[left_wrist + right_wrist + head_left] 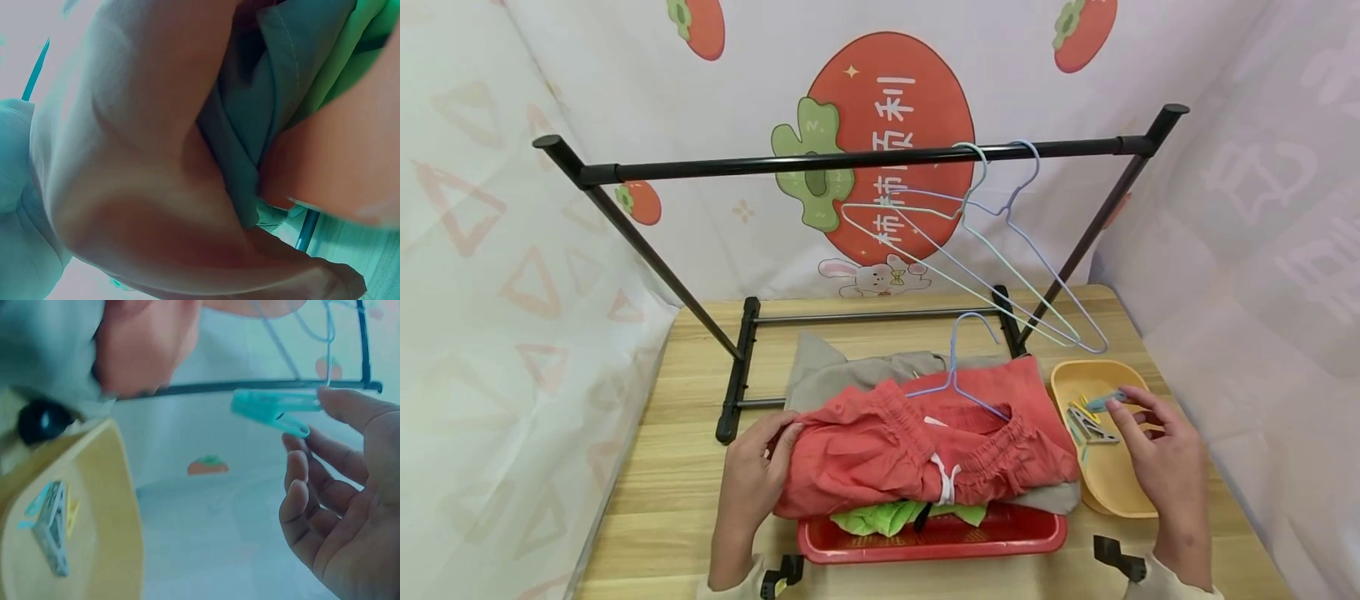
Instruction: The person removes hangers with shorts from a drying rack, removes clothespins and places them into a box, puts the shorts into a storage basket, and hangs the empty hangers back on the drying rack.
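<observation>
While the left hand (751, 475) pinches the left end of the shorts (865, 454), apparently to steady them over the basket (925, 547) at the desk's (662, 483) front edge, a hanger (953, 372) sits inside them at the waist, hook free toward the rear. Right hand (1172, 454): grip closed, thumb and finger, on a clip (1101, 403) above the tray (1120, 479) near the right edge, likely held high to clear its rim; open room: bare wood along the left edge, a narrower strip right of the tray.
</observation>
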### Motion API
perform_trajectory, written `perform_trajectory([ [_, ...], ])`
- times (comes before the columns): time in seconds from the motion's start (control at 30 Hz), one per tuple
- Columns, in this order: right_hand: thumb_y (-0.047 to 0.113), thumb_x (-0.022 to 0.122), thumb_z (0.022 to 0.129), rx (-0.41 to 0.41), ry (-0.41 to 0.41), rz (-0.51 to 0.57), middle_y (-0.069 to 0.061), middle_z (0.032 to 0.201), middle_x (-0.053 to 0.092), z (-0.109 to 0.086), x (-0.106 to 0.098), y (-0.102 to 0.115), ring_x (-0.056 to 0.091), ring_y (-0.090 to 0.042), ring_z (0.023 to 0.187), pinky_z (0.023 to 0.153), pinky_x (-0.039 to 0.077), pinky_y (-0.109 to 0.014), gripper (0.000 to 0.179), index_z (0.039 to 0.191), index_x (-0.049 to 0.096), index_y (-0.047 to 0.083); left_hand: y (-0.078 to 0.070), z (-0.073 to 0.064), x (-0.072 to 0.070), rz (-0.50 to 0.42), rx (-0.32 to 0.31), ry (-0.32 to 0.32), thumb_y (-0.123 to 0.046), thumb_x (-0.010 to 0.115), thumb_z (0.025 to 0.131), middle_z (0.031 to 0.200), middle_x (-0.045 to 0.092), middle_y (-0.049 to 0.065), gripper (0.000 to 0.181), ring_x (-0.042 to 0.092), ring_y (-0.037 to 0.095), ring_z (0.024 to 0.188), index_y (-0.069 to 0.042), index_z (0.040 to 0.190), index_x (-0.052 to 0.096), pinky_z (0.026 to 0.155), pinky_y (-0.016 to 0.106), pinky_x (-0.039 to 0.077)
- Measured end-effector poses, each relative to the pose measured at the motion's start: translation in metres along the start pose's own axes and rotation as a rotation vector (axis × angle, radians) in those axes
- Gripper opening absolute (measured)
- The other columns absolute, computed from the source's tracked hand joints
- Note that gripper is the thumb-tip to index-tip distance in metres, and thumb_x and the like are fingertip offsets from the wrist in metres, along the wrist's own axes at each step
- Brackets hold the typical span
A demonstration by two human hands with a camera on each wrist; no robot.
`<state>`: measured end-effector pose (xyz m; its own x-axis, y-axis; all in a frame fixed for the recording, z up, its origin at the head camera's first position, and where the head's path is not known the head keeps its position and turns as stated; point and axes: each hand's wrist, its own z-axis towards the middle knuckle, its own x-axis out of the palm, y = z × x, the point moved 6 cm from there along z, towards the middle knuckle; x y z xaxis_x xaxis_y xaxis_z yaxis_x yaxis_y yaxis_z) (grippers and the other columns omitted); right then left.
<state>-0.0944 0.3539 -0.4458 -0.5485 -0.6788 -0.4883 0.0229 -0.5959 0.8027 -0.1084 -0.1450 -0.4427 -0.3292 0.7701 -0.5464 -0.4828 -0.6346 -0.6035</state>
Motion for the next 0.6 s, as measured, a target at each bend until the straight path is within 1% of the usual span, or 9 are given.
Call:
perform_trajectory([
  [0.13, 0.013, 0.077, 0.095, 0.042, 0.037, -0.058, 0.017, 0.102, 0.063, 0.003, 0.0, -0.014, 0.055, 0.003, 0.08, 0.066, 0.043, -0.007, 0.031, 0.123, 0.072, 0.001, -0.001, -0.001, -0.001, 0.006, 0.007, -0.004, 0.004, 0.077, 0.089, 0.093, 0.07, -0.001, 0.017, 0.053, 0.008, 0.07, -0.007, 0.102, 0.075, 0.059, 0.018, 0.042],
  [0.27, 0.015, 0.076, 0.096, 0.047, 0.071, -0.127, -0.001, 0.11, 0.066, 0.004, 0.0, -0.025, 0.051, 0.009, 0.08, 0.066, 0.042, -0.005, 0.033, 0.125, 0.071, 0.0, -0.001, 0.0, 0.0, 0.003, 0.005, -0.001, 0.004, 0.077, 0.089, 0.093, 0.07, -0.001, 0.017, 0.052, 0.008, 0.069, -0.007, 0.102, 0.075, 0.059, 0.018, 0.042],
  [0.37, 0.013, 0.076, 0.096, 0.036, 0.083, -0.164, -0.015, 0.116, 0.066, 0.005, 0.0, -0.03, 0.047, 0.015, 0.079, 0.065, 0.04, -0.005, 0.033, 0.125, 0.07, -0.001, 0.0, 0.0, 0.0, 0.002, 0.0, 0.002, 0.004, 0.077, 0.09, 0.094, 0.07, -0.001, 0.017, 0.053, 0.008, 0.07, -0.007, 0.102, 0.075, 0.06, 0.018, 0.042],
  [0.4, 0.012, 0.076, 0.096, 0.037, 0.088, -0.175, -0.017, 0.118, 0.065, 0.005, 0.0, -0.032, 0.046, 0.016, 0.078, 0.065, 0.04, -0.004, 0.034, 0.125, 0.069, -0.002, 0.0, 0.0, 0.0, 0.003, -0.001, 0.002, 0.004, 0.077, 0.09, 0.094, 0.07, 0.0, 0.017, 0.053, 0.008, 0.07, -0.007, 0.102, 0.075, 0.06, 0.018, 0.042],
  [0.53, 0.011, 0.075, 0.096, 0.047, 0.101, -0.212, -0.023, 0.124, 0.064, 0.005, 0.001, -0.037, 0.041, 0.022, 0.079, 0.065, 0.037, -0.003, 0.037, 0.129, 0.066, -0.004, 0.0, -0.001, 0.0, 0.005, -0.003, 0.005, 0.004, 0.077, 0.089, 0.093, 0.07, -0.001, 0.017, 0.053, 0.008, 0.07, -0.007, 0.102, 0.075, 0.06, 0.018, 0.042],
  [0.6, 0.012, 0.074, 0.097, 0.054, 0.103, -0.218, -0.024, 0.126, 0.064, 0.005, 0.002, -0.038, 0.041, 0.022, 0.079, 0.065, 0.037, -0.003, 0.038, 0.13, 0.065, -0.004, 0.0, -0.001, 0.0, 0.005, -0.007, 0.007, 0.004, 0.077, 0.089, 0.093, 0.07, -0.001, 0.017, 0.052, 0.008, 0.07, -0.007, 0.102, 0.075, 0.059, 0.017, 0.042],
])
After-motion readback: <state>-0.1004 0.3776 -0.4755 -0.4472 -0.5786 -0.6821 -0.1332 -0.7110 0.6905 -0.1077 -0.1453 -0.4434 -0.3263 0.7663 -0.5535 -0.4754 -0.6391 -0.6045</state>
